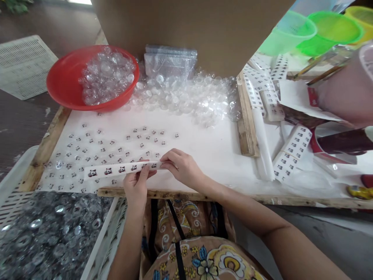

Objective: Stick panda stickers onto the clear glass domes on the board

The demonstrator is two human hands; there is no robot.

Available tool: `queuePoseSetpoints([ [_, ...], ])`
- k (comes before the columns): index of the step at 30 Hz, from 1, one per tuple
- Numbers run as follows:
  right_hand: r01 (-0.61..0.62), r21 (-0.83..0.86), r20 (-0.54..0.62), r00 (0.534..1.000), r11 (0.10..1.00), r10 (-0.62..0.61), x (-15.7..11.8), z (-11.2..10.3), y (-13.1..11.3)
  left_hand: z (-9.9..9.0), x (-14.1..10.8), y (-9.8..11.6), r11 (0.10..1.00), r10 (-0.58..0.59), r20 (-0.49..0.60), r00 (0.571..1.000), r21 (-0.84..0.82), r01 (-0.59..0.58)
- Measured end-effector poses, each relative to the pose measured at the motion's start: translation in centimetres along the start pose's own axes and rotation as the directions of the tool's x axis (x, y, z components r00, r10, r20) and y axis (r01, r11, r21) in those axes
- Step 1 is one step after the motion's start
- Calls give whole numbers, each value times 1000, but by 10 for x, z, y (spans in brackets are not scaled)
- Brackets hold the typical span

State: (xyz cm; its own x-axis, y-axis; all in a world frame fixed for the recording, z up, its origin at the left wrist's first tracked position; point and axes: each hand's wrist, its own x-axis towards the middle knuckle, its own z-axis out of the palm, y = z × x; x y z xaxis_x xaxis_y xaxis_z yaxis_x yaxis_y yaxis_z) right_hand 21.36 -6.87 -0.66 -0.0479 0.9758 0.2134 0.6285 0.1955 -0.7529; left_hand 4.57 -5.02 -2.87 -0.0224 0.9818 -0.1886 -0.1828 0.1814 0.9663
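Observation:
A white strip of panda stickers [113,170] stretches leftward above the white table top [204,155]. My left hand [136,182] pinches this strip near its right part, thumb on top. At the strip's right end, the fingers of my right hand [180,167] are closed together; whether they grip the strip itself or a single sticker is hidden. Many small clear pieces with panda pictures [101,149] lie spread over the table's left side. Clear domed plastic pieces [204,99] are heaped toward the back.
A red basin [64,85] of clear pieces stands back left. Below it, a white crate [100,241] holds more clear pieces. A wooden strip [247,132] borders the right, beside panda sticker sheets [294,149]. A cardboard box [186,27] blocks the back.

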Motion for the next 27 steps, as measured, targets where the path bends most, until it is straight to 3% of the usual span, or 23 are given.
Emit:
queuePoseSetpoints([
  [5, 39, 8, -82, 996, 999, -38, -1, 0, 0, 9, 4, -1, 998, -19, 0, 1000, -52, 18],
  [8, 13, 142, -74, 997, 990, -2, 1, -11, 5, 12, 7, -1, 998, -29, -5, 1000, -63, 28],
  [11, -149, 274, -83, 981, 950, 178, 6, -36, 21, 12, 9, -2, 997, -25, -36, 999, -75, 22],
  [14, -381, 263, -77, 907, 886, 413, 8, -66, 47, 10, 10, -2, 994, -7, -61, 998, -113, 1],
  [17, -515, 219, -5, 849, 829, 529, 4, -82, 71, 10, 10, -2, 992, 4, -69, 998, -123, -12],
  [20, -557, 205, 35, 826, 805, 562, -2, -81, 85, 10, 9, -2, 994, 2, -64, 998, -112, -9],
  [27, -563, 129, -2, 823, 816, 568, -3, -72, 91, 11, 8, -2, 992, 20, -56, 998, -124, -26],
])
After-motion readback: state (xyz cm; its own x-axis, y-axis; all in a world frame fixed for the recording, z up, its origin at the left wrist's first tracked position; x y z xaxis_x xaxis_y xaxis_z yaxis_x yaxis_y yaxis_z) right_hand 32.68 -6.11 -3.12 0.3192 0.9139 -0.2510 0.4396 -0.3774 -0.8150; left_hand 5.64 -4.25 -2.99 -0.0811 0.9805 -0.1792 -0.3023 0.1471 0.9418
